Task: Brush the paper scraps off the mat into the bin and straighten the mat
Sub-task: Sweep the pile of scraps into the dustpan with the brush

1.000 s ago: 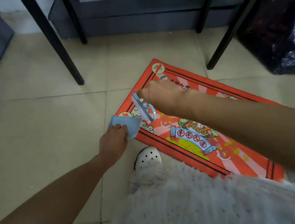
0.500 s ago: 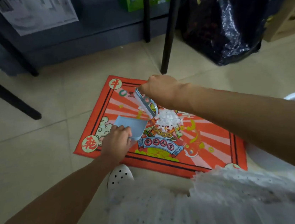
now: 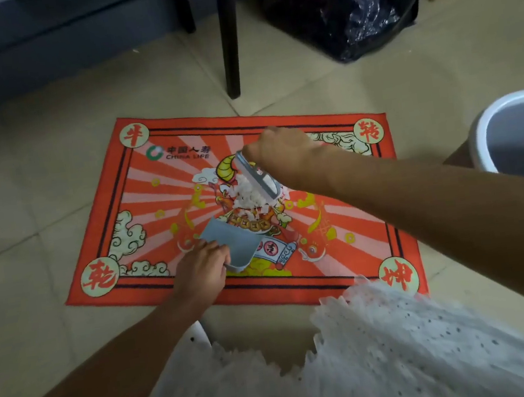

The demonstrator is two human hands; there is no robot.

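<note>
Home interior, beige tiled floor (image 3: 404, 75), printed mat (image 3: 115, 196), black bag (image 3: 342, 7), white bin (image 3: 516, 134)

dim indoor light, soft motion blur, wide-angle edge distortion.

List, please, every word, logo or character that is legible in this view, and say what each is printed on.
"CHINA LIFE", with "中国人寿" above it and a green round logo beside: top left of the mat.
"牛": mat's top-left corner circle.
"转": top-right corner circle.
"乾": bottom-left corner circle.
"坤": bottom-right corner circle.
Characters on the scroll and coins at the mat's middle: too small and blurred to read.
</note>
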